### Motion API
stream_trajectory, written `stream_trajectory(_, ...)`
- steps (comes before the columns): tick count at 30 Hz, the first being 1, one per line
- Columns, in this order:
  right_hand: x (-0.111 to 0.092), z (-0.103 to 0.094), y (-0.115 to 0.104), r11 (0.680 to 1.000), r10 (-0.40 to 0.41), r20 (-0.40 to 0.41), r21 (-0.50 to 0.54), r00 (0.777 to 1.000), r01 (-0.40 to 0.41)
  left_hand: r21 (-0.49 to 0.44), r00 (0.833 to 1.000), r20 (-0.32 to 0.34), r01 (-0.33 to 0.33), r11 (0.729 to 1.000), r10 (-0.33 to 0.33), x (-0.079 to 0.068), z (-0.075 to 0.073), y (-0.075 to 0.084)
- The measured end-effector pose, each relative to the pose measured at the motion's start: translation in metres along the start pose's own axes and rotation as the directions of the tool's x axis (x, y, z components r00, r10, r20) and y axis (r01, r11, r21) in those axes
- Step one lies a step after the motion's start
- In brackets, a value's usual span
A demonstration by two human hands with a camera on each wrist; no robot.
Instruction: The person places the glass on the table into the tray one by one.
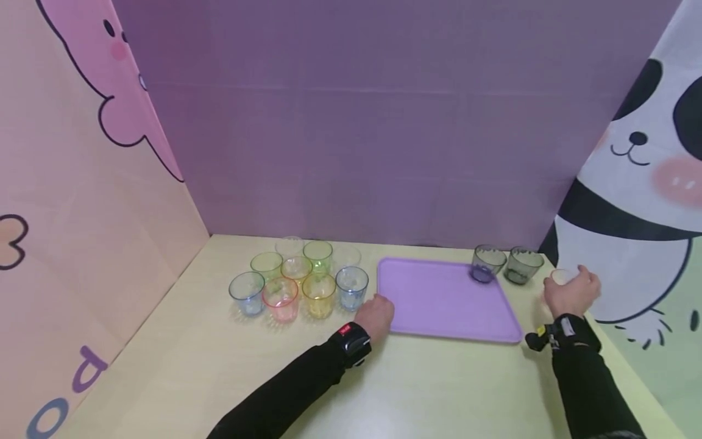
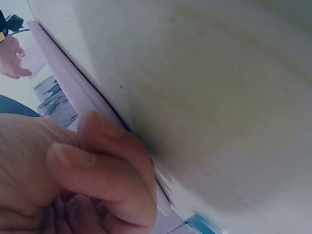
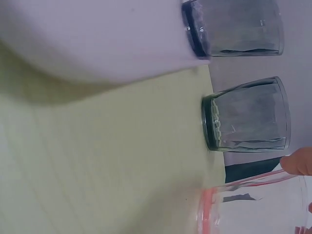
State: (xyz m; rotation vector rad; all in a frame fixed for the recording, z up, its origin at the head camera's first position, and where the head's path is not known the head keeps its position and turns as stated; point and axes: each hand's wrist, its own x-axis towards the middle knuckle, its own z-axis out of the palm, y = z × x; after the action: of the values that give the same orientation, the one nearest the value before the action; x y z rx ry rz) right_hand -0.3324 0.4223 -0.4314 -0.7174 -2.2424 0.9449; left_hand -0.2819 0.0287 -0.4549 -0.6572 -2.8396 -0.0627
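Note:
My right hand (image 1: 573, 292) holds a clear drinking glass with a pinkish base (image 3: 208, 212) at the table's right edge. In the right wrist view a fingertip (image 3: 297, 162) lies on its side near the rim. Two smoky grey glasses stand close by: one (image 1: 523, 266) on the table, the other (image 1: 487, 264) at the tray's back right corner. At the front left corner of the purple tray (image 1: 446, 302), my left hand (image 1: 376, 318) lies against the edge with fingers (image 2: 105, 180) curled back toward the palm. Whether they grip the rim is hidden.
Left of the tray several coloured glasses stand close together, among them a blue glass (image 1: 352, 289), a yellow glass (image 1: 319, 297) and a pink glass (image 1: 281, 302). A purple backdrop (image 1: 351, 134) rises behind the pale table (image 1: 181, 366); printed panels flank it.

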Motion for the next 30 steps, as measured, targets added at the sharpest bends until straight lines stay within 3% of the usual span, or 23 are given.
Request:
stream_trajectory(9,-0.002,-0.005,0.006,0.978,0.192,0.092,0.070,0.977,-0.199,-0.026,1.000,0.003,-0.006,1.000,0.006,0.001,0.003,-0.001)
stream_trajectory(19,-0.001,0.000,0.010,0.975,0.199,0.083,0.082,0.977,-0.206,-0.038,1.000,0.026,0.013,0.999,-0.012,0.001,0.002,-0.001)
stream_trajectory(30,-0.007,0.001,0.001,0.928,0.259,0.175,0.229,0.950,-0.295,-0.032,1.000,0.008,0.010,0.999,-0.010,0.000,0.002,0.000)
